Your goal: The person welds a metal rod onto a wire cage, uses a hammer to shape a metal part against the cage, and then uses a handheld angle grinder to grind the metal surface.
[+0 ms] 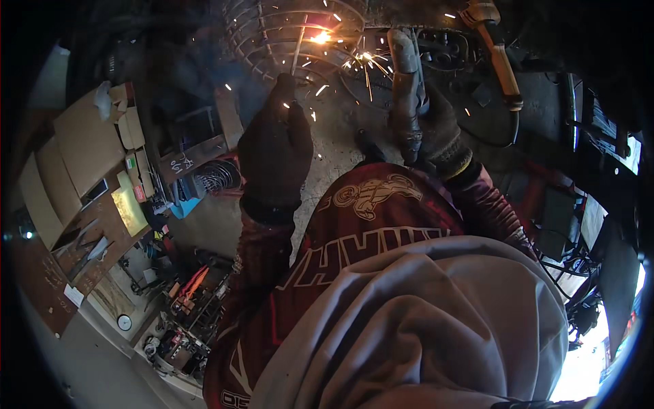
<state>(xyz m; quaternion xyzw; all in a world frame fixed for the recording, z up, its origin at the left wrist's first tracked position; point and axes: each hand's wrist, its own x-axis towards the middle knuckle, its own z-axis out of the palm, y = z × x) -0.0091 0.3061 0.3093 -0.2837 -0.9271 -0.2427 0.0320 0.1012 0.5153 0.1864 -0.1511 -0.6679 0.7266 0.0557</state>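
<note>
My left hand, in a dark glove, pinches the lower end of a thin metal rod. The rod reaches up across a round cage of metal rings and bars. Right of the rod's upper part burns a bright glowing spot, and sparks fly out around it. My gloved right hand is closed around a thick grey tube-shaped tool, its kind not clear. That tool stands upright in view, right of the sparks; its working end is hard to make out.
A power tool with a long orange-brown body and a cable lies at the upper right. To the left are cardboard boxes, a coil of wire and a brown board. Tools and parts crowd the lower left.
</note>
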